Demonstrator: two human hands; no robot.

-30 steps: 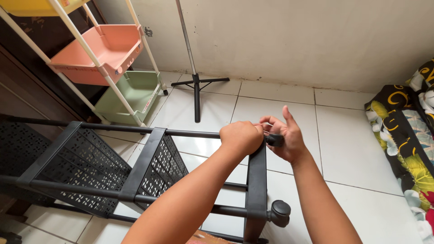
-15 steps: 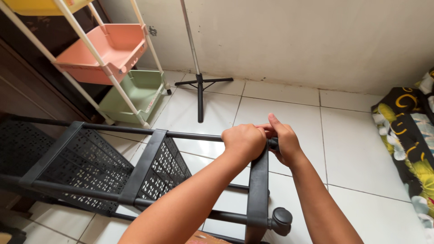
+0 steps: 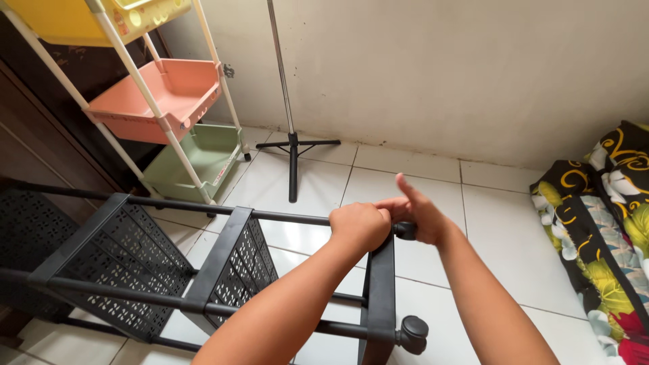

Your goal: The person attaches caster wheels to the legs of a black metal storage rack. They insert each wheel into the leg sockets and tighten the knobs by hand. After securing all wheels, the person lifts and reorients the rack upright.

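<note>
A black three-tier cart [image 3: 115,260] with perforated baskets lies on its side on the white floor tiles. My left hand [image 3: 358,226] is a fist clamped on the upper corner of the cart's end panel [image 3: 382,290]. Right beside it, my right hand [image 3: 414,215] wraps a small black caster wheel [image 3: 405,231] at the end of the top rod, thumb pointing up. A second caster wheel [image 3: 414,332] sits on the lower corner of the same panel.
A white-framed rack with yellow, pink [image 3: 159,98] and green [image 3: 196,159] trays stands at the back left. A black tripod stand [image 3: 293,145] rises near the wall. A folded floral mattress [image 3: 602,223] lies at the right.
My right hand's fingers closed around the top caster wheel and turned on it; its thumb now sticks up. My left fist has stayed on the cart's corner.
</note>
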